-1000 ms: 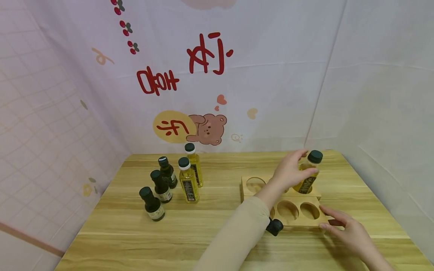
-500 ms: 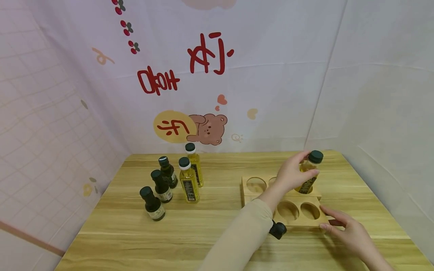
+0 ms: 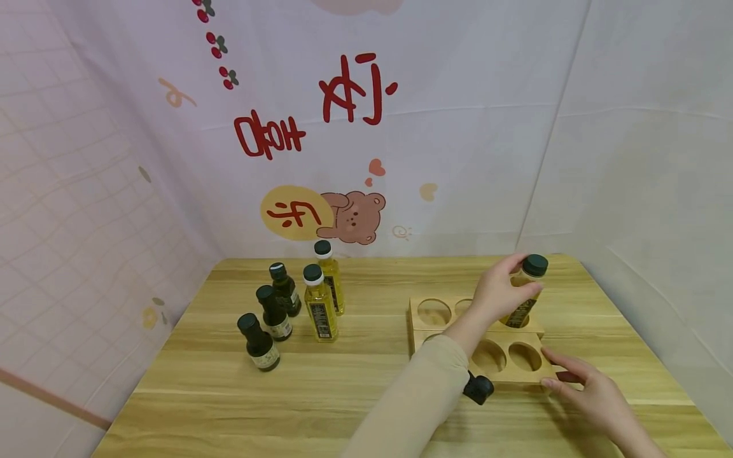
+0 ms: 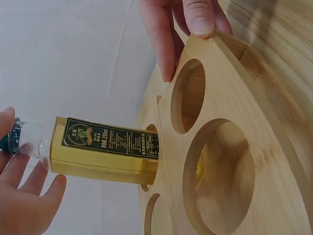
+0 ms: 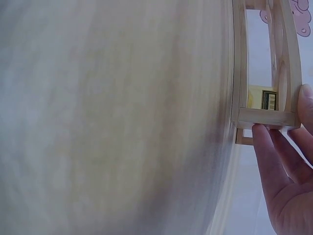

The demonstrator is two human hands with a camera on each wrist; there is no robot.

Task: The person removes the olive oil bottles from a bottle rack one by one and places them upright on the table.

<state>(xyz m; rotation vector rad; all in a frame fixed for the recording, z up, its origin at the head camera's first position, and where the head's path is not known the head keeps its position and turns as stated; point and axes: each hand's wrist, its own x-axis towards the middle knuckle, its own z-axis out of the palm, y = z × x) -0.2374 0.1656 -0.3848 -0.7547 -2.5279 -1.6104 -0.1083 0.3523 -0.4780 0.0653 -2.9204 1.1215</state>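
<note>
On the table point(image 3: 366, 394), yellow bottle point(image 3: 522, 304) standing in the rack's point(image 3: 518, 375) far right hole, left hand point(image 3: 504, 294) curled round its neck, right hand point(image 3: 590, 391) with straight fingers touching the rack's near right corner, five more bottles point(image 3: 289, 308) well apart to the left.

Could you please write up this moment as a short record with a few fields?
left hand: grips a yellow bottle near its cap
yellow bottle: tilted, its base in a rear hole of the wooden rack
right hand: fingers rest on the rack's near right corner
table: five other bottles stand at the left
</note>
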